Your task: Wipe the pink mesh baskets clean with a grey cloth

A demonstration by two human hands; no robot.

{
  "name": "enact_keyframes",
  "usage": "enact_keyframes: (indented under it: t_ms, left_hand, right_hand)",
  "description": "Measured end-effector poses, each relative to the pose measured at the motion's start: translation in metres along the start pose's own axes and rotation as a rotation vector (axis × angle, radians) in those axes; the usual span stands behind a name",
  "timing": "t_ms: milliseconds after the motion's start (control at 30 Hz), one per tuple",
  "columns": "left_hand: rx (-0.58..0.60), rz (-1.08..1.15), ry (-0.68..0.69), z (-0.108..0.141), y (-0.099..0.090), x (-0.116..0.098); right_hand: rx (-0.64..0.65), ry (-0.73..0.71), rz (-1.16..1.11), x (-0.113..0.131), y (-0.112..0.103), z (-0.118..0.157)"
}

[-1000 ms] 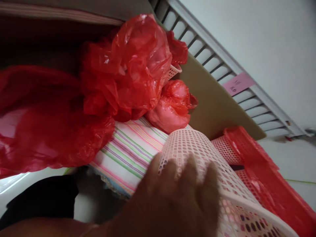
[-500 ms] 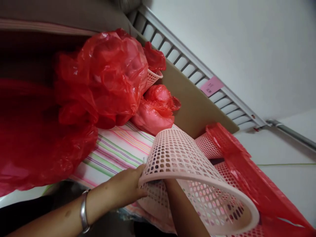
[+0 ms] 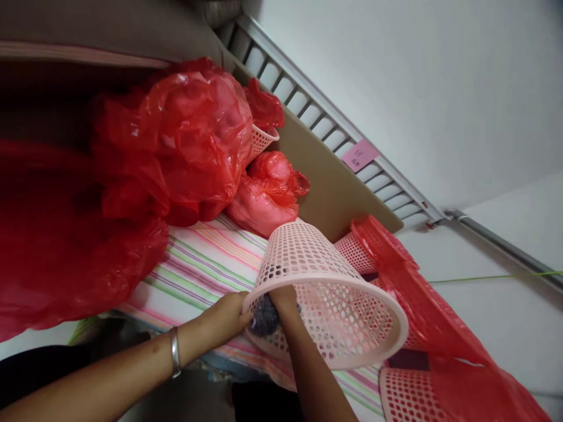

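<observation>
A pale pink perforated plastic basket (image 3: 308,258) lies tilted on the striped cloth (image 3: 197,264), its wide mouth facing me. My left hand (image 3: 235,313), below a silver bracelet, grips the basket's rim at the left. My right hand (image 3: 284,296) reaches inside through the mouth; its fingers are hidden behind the rim and basket wall. A dark grey, fuzzy item (image 3: 264,316) is inside the basket, right beside my right hand; whether the fingers close on it cannot be made out.
Big red plastic bags (image 3: 189,135) fill the left, with a smaller tied red bag (image 3: 268,196) behind the basket. More pink baskets (image 3: 409,392) under red plastic (image 3: 422,299) are at the right. A metal rail (image 3: 308,76) with a pink note (image 3: 359,155) runs behind.
The basket mouth has shifted left and up in view. The dark grey item now shows at the mouth beside my right hand, which is more visible. Another basket shows at the lower right.
</observation>
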State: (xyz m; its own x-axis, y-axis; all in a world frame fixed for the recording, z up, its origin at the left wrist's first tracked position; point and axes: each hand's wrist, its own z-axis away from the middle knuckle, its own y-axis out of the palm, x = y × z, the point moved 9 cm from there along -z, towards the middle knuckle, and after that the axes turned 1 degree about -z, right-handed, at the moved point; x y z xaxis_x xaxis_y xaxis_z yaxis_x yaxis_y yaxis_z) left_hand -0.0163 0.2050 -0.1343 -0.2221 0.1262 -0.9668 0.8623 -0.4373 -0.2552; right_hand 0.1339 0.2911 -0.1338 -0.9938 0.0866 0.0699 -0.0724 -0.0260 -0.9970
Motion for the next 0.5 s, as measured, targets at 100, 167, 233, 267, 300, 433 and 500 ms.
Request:
enact_keyframes:
  t_ms: [100,167,233,267,300,433,500]
  left_hand:
    - [-0.008,-0.031,0.007,-0.001,0.000,0.000]
    - [-0.024,-0.060,0.010,-0.001,-0.001,-0.002]
    - [-0.041,-0.096,0.010,-0.001,-0.002,-0.003]
    - [-0.049,-0.114,0.006,-0.001,-0.002,-0.003]
    - [-0.056,-0.130,0.001,-0.001,-0.002,-0.003]
    - [-0.075,-0.170,-0.022,0.002,-0.005,-0.004]
    - [-0.087,-0.189,-0.043,0.004,-0.009,-0.004]
  right_hand:
    - [0.027,0.035,0.039,-0.002,0.005,0.043]
    - [0.060,0.037,0.060,-0.003,0.009,0.075]
    - [0.104,0.026,0.087,-0.004,0.014,0.103]
    - [0.122,0.018,0.104,-0.005,0.016,0.113]
    - [0.134,0.010,0.124,-0.006,0.017,0.120]
    - [0.097,-0.008,0.180,-0.009,0.011,0.108]
    - [0.031,-0.009,0.164,-0.008,0.004,0.082]
